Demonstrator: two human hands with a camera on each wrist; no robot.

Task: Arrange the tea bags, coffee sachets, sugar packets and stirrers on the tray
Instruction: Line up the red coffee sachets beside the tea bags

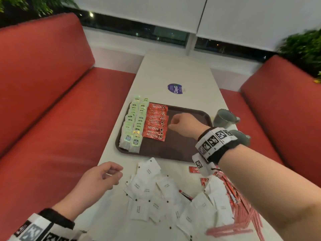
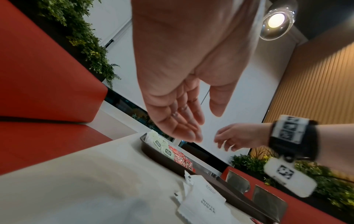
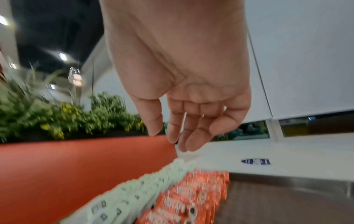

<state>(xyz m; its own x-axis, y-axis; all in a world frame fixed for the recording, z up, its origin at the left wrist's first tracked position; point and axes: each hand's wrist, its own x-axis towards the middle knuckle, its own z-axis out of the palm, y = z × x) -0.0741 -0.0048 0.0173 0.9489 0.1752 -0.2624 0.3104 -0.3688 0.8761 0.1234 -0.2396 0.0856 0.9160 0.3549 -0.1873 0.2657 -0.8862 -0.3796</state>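
A dark brown tray lies on the white table. Two rows of tea bags fill its left side, with a column of red coffee sachets beside them. My right hand hovers just right of the sachets with loosely hanging fingers that hold nothing. My left hand hangs relaxed and empty over the table's near left edge. White sugar packets lie in a loose heap in front of the tray. Thin red stirrers are piled at the near right, partly under my right forearm.
Two grey cups stand off the tray's right edge. One loose red sachet lies by the tray's front rim. A blue round sticker is on the table beyond the tray. Red sofas flank the narrow table.
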